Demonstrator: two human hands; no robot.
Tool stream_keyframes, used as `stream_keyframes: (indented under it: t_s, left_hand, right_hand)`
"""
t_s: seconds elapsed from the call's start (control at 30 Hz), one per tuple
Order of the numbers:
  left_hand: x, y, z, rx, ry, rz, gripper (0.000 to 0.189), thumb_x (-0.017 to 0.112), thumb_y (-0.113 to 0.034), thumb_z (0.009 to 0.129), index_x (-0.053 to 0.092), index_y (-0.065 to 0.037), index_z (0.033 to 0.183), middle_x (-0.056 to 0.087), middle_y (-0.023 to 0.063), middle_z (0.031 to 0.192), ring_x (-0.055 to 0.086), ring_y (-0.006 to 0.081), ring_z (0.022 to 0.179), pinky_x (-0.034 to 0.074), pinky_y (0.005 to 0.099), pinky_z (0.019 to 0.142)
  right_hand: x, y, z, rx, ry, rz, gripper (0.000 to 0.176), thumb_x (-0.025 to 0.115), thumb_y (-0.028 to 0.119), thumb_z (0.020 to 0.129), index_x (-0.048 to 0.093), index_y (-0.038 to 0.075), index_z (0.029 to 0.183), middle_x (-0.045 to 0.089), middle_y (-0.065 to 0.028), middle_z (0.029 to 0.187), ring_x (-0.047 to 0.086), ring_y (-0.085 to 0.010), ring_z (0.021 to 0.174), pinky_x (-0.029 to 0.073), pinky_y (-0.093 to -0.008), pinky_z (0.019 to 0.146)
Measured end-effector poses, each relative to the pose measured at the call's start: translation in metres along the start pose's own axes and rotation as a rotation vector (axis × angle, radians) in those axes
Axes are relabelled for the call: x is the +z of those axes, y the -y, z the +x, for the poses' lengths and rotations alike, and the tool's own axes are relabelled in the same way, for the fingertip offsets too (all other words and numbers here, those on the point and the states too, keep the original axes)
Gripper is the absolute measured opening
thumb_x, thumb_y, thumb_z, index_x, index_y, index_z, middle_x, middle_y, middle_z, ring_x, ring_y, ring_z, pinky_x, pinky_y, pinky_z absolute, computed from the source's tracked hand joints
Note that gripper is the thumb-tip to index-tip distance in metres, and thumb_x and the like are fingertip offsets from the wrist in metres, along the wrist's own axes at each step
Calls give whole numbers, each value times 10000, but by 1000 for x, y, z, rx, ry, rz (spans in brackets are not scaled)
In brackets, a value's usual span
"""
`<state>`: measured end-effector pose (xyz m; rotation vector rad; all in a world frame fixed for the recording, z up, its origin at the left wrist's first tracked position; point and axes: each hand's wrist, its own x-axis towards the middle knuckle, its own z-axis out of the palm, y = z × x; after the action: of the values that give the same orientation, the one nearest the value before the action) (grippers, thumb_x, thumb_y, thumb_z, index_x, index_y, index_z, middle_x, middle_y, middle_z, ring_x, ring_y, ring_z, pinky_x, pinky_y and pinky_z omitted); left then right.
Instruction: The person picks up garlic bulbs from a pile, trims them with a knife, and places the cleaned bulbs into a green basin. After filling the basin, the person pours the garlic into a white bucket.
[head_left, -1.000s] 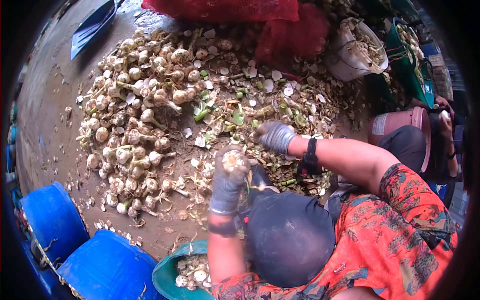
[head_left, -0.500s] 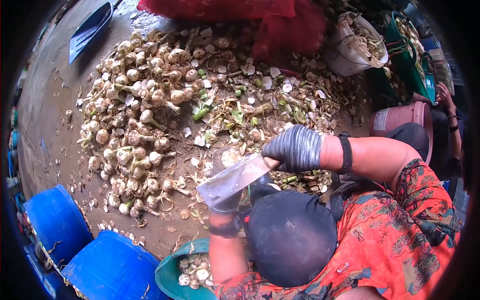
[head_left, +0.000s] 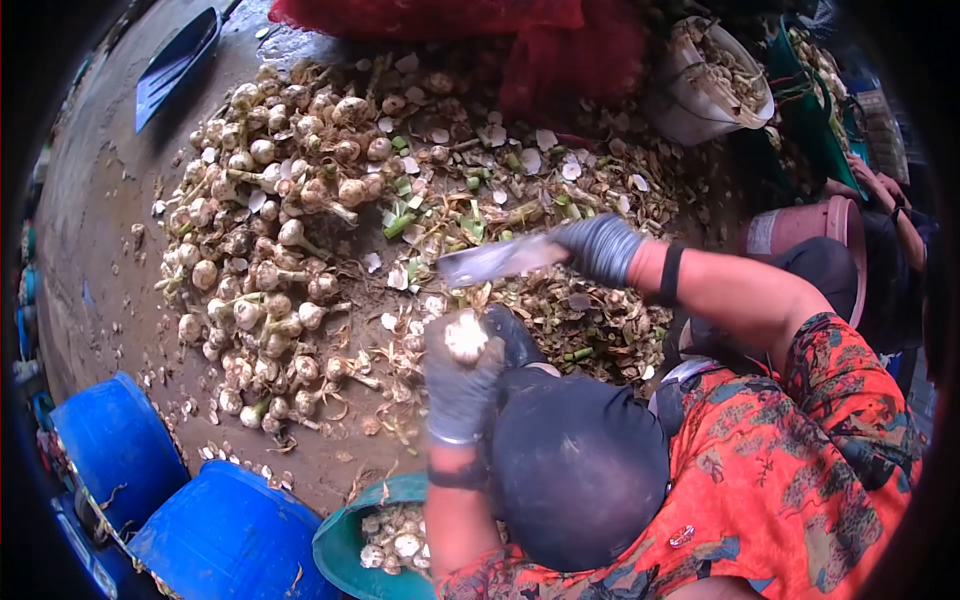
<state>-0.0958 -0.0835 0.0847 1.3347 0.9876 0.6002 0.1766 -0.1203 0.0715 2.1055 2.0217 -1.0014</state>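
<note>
My left hand (head_left: 462,385), in a grey glove, grips a garlic bulb (head_left: 466,338) whose pale cut face points up. Raised just above and to the right of it, my right hand (head_left: 600,250) in a striped grey glove is closed round the handle of a cleaver (head_left: 500,262). The wide blade lies across the view, slightly blurred and apart from the bulb. Beyond my hands spreads a large heap of garlic bulbs (head_left: 270,270) with stems and roots. Cut stems and peel scraps (head_left: 560,200) litter the ground to the right of the heap.
Blue tubs (head_left: 230,535) stand at lower left, beside a green bucket (head_left: 345,545) containing garlic bulbs. Red mesh sacks (head_left: 430,15), a white bucket (head_left: 700,105) and a pink bucket (head_left: 790,228) are farther off. A blue scoop (head_left: 180,65) lies at upper left. Another person's hand (head_left: 880,185) shows at right.
The cleaver has lifted up and to the right, away from my left hand. The garlic bulb in my left hand now shows, where the blade covered that hand before.
</note>
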Motion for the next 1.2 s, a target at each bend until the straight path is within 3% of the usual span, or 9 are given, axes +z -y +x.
stream_keyframes:
  t_s: [0.17, 0.3, 0.4, 0.53, 0.63, 0.77, 0.83, 0.97, 1.2]
  left_hand:
    - [-3, 2, 1, -128, -6, -51, 579, 812, -280, 806, 480, -46, 1218, 578, 43, 921, 560, 115, 811, 514, 255, 713]
    - [-15, 3, 0, -155, 31, -182, 555, 766, -208, 840, 458, -59, 1276, 577, 68, 1073, 580, 171, 909, 512, 315, 813]
    - [-23, 35, -1, 632, 13, 1020, 418, 706, -226, 869, 579, -72, 1236, 636, 135, 1136, 622, 303, 1028, 496, 426, 896]
    - [-26, 36, -15, 103, 113, 578, 460, 703, -149, 864, 505, -65, 1270, 645, 67, 1018, 652, 203, 877, 534, 355, 770]
    - [-23, 43, -12, 435, 60, 694, 472, 721, -167, 857, 502, -37, 1255, 647, 90, 1008, 652, 210, 882, 536, 346, 758]
    - [-16, 21, -10, 319, 164, 437, 517, 750, -200, 840, 481, -1, 1234, 634, 112, 975, 633, 212, 852, 527, 318, 736]
    - [-9, -14, -30, -110, -124, 42, 533, 762, -193, 815, 490, -7, 1234, 613, 72, 933, 603, 169, 829, 514, 300, 737]
    - [-70, -63, -90, -241, -397, 81, 521, 786, -132, 758, 522, -2, 1188, 592, 38, 928, 569, 120, 819, 505, 285, 703]
    - [-191, -106, -200, -66, 4, 1118, 257, 583, -297, 900, 711, -83, 962, 679, 96, 922, 614, 292, 896, 467, 419, 834]
  right_hand:
    - [-2, -2, -12, 222, -125, 291, 302, 662, 372, 859, 624, 104, 995, 669, -177, 811, 660, -375, 788, 519, -432, 712]
    - [-5, 26, -5, -15, -47, 373, 307, 680, 356, 826, 651, 137, 1040, 680, -163, 828, 659, -371, 782, 525, -421, 706]
    - [-13, 55, -12, -282, 13, 236, 276, 698, 263, 780, 648, 149, 1026, 675, -138, 807, 665, -355, 748, 524, -416, 666]
    - [-10, 62, -14, -346, 90, 136, 235, 693, 222, 765, 632, 160, 984, 653, -127, 772, 661, -351, 725, 515, -434, 631]
    - [-1, 50, -10, -393, 33, 90, 176, 669, 210, 790, 625, 146, 948, 638, -127, 734, 662, -345, 710, 509, -441, 605]
    - [14, 16, 1, -279, 54, 32, 141, 614, 221, 849, 629, 115, 940, 664, -146, 779, 670, -351, 748, 519, -440, 643]
    - [26, -14, 6, -25, -73, 109, 168, 623, 227, 846, 633, 120, 975, 674, -166, 822, 668, -367, 788, 519, -448, 689]
    - [36, -45, -6, 127, -50, 49, 212, 629, 227, 843, 636, 142, 1038, 671, -185, 860, 650, -398, 820, 508, -464, 714]
    - [38, -9, 8, 103, -65, 97, 251, 650, 300, 844, 641, 127, 1025, 676, -176, 857, 651, -389, 826, 515, -457, 725]
